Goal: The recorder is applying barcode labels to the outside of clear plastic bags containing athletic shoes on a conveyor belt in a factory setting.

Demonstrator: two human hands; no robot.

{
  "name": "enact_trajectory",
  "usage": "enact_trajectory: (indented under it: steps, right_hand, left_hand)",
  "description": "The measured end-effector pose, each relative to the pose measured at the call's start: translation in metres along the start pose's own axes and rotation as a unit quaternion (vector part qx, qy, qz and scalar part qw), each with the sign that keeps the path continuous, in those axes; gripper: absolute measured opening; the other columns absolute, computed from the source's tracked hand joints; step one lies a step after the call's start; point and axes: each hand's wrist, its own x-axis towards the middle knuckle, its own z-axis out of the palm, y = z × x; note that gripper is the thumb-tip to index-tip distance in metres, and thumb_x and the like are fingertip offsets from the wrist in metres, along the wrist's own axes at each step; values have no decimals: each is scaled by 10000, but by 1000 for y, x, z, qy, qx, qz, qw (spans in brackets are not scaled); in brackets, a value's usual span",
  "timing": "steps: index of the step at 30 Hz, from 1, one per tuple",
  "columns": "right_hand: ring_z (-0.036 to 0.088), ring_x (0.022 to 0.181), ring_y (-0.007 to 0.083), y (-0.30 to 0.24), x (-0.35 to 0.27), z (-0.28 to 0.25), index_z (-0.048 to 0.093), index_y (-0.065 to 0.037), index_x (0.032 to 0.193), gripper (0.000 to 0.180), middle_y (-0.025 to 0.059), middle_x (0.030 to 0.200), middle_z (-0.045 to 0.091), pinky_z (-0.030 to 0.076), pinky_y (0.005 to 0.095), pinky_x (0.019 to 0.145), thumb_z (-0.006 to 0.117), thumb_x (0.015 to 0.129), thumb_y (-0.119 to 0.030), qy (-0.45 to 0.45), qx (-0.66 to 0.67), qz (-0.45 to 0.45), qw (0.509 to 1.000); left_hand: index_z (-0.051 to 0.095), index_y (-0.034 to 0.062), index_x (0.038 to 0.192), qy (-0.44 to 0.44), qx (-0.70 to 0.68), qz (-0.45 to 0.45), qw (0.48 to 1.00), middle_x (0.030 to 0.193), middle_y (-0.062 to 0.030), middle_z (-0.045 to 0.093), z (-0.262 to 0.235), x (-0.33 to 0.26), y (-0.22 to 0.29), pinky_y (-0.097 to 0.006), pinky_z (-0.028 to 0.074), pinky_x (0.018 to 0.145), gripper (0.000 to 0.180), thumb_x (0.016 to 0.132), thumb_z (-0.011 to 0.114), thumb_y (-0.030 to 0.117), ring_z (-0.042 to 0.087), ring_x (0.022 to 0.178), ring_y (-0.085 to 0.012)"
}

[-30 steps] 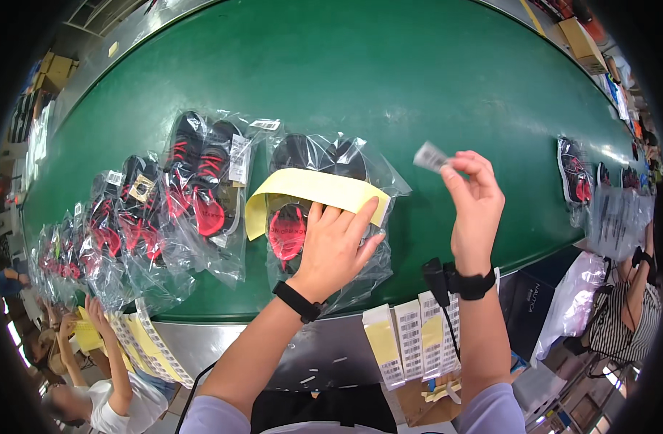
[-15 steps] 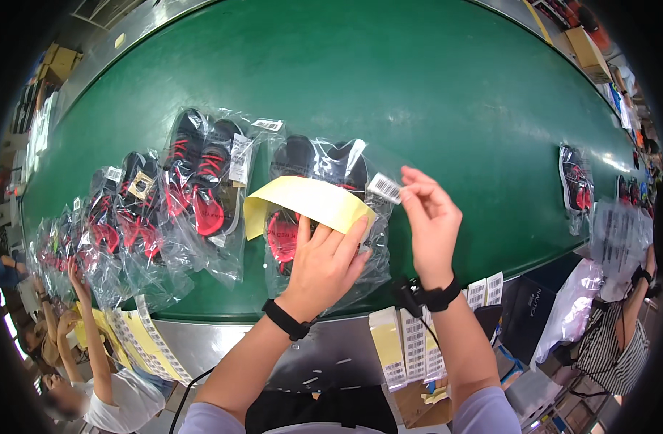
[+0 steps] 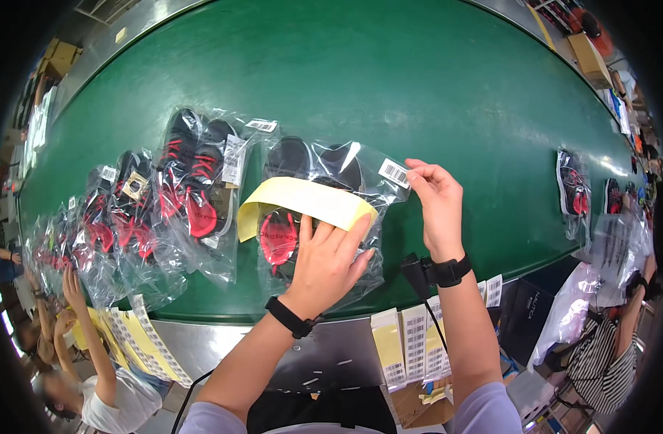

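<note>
In front of me a clear plastic bag (image 3: 375, 249) holds a pair of black shoes (image 3: 288, 158) with red parts. My left hand (image 3: 324, 264) rests over the bag, its fingers tucked against a curved yellow strip of label backing (image 3: 302, 197) that it holds across the shoes. The shoes' middle is hidden under the strip. At the bag's upper right corner lies a white barcode label (image 3: 394, 172). Beside that label my right hand (image 3: 438, 206) is closed in a pinch on the bag's corner, which is pulled out toward it.
More bagged black and red shoes (image 3: 200, 163) line the green table (image 3: 432, 79) on the left; another bagged shoe (image 3: 574, 184) lies far right. Barcode label sheets (image 3: 416, 340) hang at the near edge. A dark box (image 3: 527, 304) stands right. People work on both sides.
My right hand has moved slightly up, and the bag's corner with the barcode label has risen and stretched right. The left hand and yellow strip have barely moved.
</note>
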Motion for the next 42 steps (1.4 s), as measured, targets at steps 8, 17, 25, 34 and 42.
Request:
enact_trajectory:
  steps: [8, 17, 25, 34, 42]
  right_hand:
    - [597, 756, 89, 6, 5, -1, 652, 15, 949, 36, 34, 862, 668, 492, 235, 721, 652, 926, -13, -2, -68, 29, 997]
    - [598, 794, 92, 5, -15, -7, 308, -17, 1487, 699, 44, 904, 649, 490, 223, 727, 647, 883, 77, -9, -20, -14, 1000]
    - [476, 1310, 265, 23, -152, 41, 429, -21, 1437, 685, 165, 1495, 407, 461, 372, 1004, 735, 826, 19, -127, -197, -65, 970]
    - [328, 1434, 403, 74, -121, 121, 512, -99, 1432, 633, 256, 1554, 288, 278, 464, 1169, 719, 837, -37, -101, -369, -257, 887]
    - [401, 1386, 295, 53, -75, 161, 507, -74, 1423, 581, 152, 1509, 406, 292, 422, 1157, 709, 878, -76, -118, -340, -211, 909]
  left_hand:
    - [596, 45, 1282, 18, -5, -1, 1000, 1175, -118, 652, 9, -4, -3, -596, 315, 1068, 533, 793, 771, 161, 544, 1161, -326]
    - [620, 22, 1240, 48, -105, -36, 993, 1164, -144, 662, -11, -19, 11, -548, 388, 1021, 470, 808, 760, 143, 587, 1116, -370]
    - [722, 45, 934, 61, -319, -226, 919, 865, -116, 717, -60, -202, 67, -367, 538, 693, 114, 863, 697, 130, 689, 764, -293]
    - [682, 29, 799, -89, -335, -502, 792, 671, -114, 653, -131, -411, 57, -375, 481, 559, 313, 957, 633, 295, 650, 592, -255]
    - [726, -5, 842, -34, -62, -743, 666, 777, -248, 671, -113, -663, -27, -482, 534, 707, 330, 873, 623, 307, 668, 738, -423]
